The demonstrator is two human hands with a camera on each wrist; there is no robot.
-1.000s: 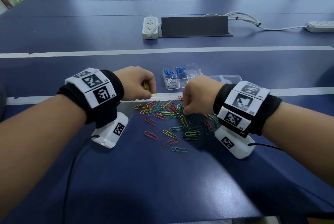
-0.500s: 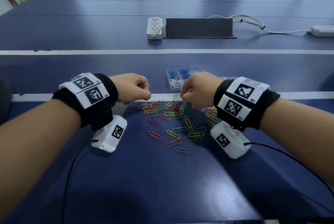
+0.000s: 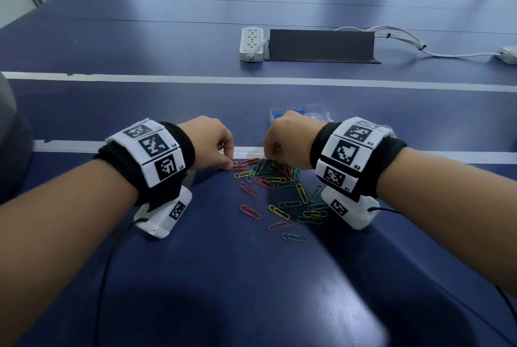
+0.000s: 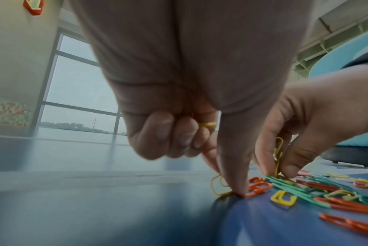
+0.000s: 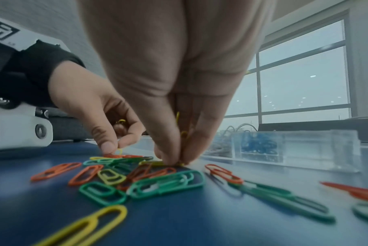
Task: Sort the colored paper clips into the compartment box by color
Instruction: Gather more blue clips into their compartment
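A heap of red, green and yellow paper clips (image 3: 275, 178) lies on the blue table between my hands. My left hand (image 3: 214, 145) is at the heap's left edge; thumb and forefinger pinch a yellow clip (image 4: 219, 186) against the table, and more yellow clips (image 4: 207, 124) sit in its curled fingers. My right hand (image 3: 285, 142) pinches a yellow clip (image 4: 278, 156) upright at the heap's far side. The clear compartment box (image 5: 284, 148) with blue and white clips stands just behind, mostly hidden by my right hand in the head view.
A white power strip (image 3: 251, 44) and a dark flat stand (image 3: 321, 46) lie farther back, with white cables (image 3: 405, 41) running right. White lines cross the table. Chairs stand at the far edge.
Both hands have dropped from slightly raised back onto the heap. The left fingertips now press at the leftmost yellow clip, and the right fingers have come down on the heap's far side.
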